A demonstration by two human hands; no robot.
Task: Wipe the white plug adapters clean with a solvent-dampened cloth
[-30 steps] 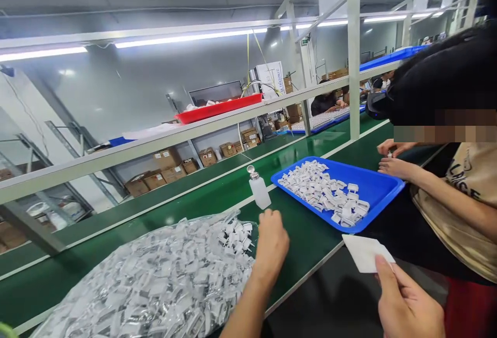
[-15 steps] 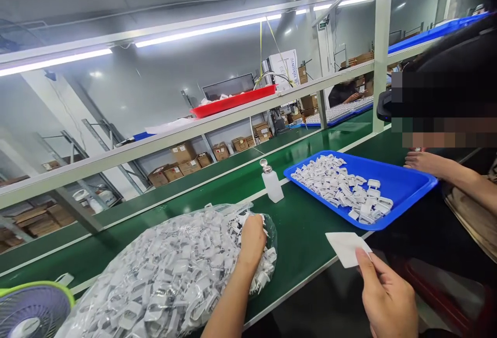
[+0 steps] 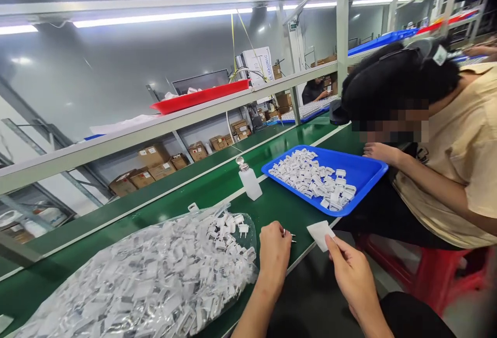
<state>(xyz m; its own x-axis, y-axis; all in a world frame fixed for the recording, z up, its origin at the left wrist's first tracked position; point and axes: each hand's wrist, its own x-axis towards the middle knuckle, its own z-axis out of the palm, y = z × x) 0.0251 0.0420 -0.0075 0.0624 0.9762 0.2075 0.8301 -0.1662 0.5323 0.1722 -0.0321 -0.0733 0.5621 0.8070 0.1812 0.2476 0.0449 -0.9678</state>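
Observation:
My left hand [image 3: 275, 250] is closed on a small white part with metal pins [image 3: 289, 235], over the green table [image 3: 217, 185] just right of the bag. The clear plastic bag [image 3: 155, 270] bulges with white plastic parts and lies open toward my left hand. My right hand [image 3: 351, 270] pinches a folded white cloth [image 3: 321, 235] near the table's front edge. Beyond my hands, a blue tray [image 3: 359, 172] carries a heap of white parts, mostly on its left side. The two hands are apart.
A white bottle with a metal cap [image 3: 250, 182] stands between bag and tray. At the right a person in a beige shirt [image 3: 466, 172] leans over, one hand near the tray. A shelf rail [image 3: 128, 144] with a red tray [image 3: 202, 97] crosses behind.
My left hand has come out of the bag's opening and moved right, holding a pinned part. The camera view has turned right, and the cloth in my right hand is closer to my left.

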